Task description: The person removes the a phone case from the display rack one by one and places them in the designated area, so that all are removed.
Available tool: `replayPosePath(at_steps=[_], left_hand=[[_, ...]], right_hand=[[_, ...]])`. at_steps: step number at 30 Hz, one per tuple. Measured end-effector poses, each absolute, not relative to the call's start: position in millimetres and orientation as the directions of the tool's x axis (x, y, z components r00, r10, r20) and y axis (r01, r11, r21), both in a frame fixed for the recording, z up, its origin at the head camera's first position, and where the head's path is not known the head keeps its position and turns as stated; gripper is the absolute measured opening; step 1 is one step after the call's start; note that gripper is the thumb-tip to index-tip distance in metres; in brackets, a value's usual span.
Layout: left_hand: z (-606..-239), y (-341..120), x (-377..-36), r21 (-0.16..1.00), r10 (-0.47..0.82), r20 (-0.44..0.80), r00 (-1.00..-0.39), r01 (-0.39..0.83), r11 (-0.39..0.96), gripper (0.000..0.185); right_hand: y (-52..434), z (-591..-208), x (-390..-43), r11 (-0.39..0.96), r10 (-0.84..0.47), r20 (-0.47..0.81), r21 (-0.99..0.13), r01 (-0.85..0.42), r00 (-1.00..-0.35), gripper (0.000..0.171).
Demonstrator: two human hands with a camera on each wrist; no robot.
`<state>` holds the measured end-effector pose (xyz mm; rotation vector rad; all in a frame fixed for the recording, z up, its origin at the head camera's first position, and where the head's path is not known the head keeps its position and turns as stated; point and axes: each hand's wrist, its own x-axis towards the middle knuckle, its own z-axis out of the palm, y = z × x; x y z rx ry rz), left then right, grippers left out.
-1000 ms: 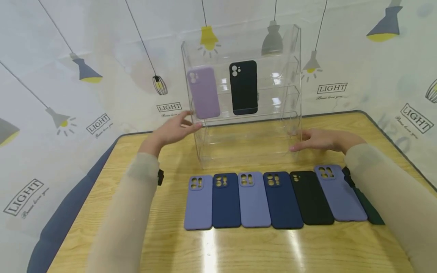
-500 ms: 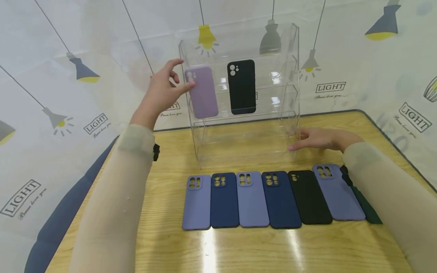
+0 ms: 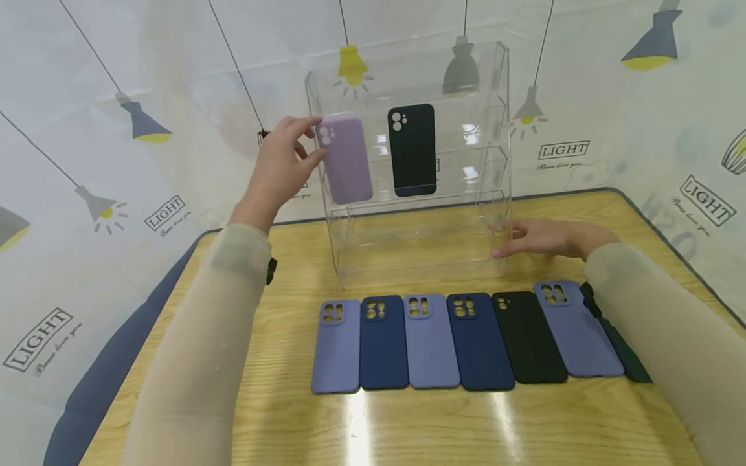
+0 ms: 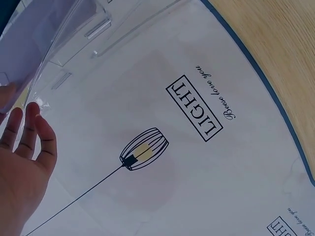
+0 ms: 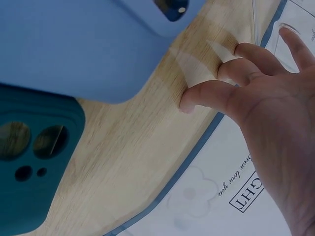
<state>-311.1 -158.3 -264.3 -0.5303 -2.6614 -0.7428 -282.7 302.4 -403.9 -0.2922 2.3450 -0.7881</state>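
Observation:
A clear tiered display stand (image 3: 466, 249) stands upright on the table. Two phone cases lean in it: a lilac phone case (image 3: 350, 168) at its left and a black phone case (image 3: 415, 152) beside it. My left hand (image 3: 280, 162) pinches the lilac phone case by its upper left edge, thumb on the front and index finger at the top corner. In the left wrist view the lilac phone case (image 4: 37, 37) is cut off by the frame. My right hand (image 3: 544, 237) grips the lower right side of the display stand; the thumb lies across its front edge.
Several phone cases lie in a row before the stand, among them a blue-purple case (image 3: 336, 353), a navy case (image 3: 384, 349) and a black case (image 3: 531, 343). A green case (image 5: 34, 172) is partly under my right sleeve. A lamp-print backdrop (image 3: 221, 84) stands behind.
My left hand has risen from the stand's lower left side to the lilac phone case's upper corner, and its fingers have closed on the edge. The right hand has stayed in place.

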Motion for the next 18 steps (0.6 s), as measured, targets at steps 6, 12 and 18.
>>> replayPosePath(at_steps=[6,12,18], left_hand=[[-268.6,-156.2,-308.6,0.378,0.305,0.433,-0.848,0.478,0.793,0.062],[-272.9,-152.9,-307.8,0.374,0.322,0.406,-0.855,0.477,0.795,0.068],[-275.7,-150.8,-308.4,0.406,0.319,0.447,-0.836,0.507,0.76,0.065]], right_hand=[[302.5,-403.7,-282.8,0.79,-0.395,-0.503,-0.612,-0.005,-0.769,0.106],[302.1,-404.1,-280.3,0.786,-0.397,-0.503,-0.618,-0.001,-0.768,0.107],[301.6,-404.2,-279.4,0.793,-0.392,-0.501,-0.61,-0.007,-0.771,0.103]])
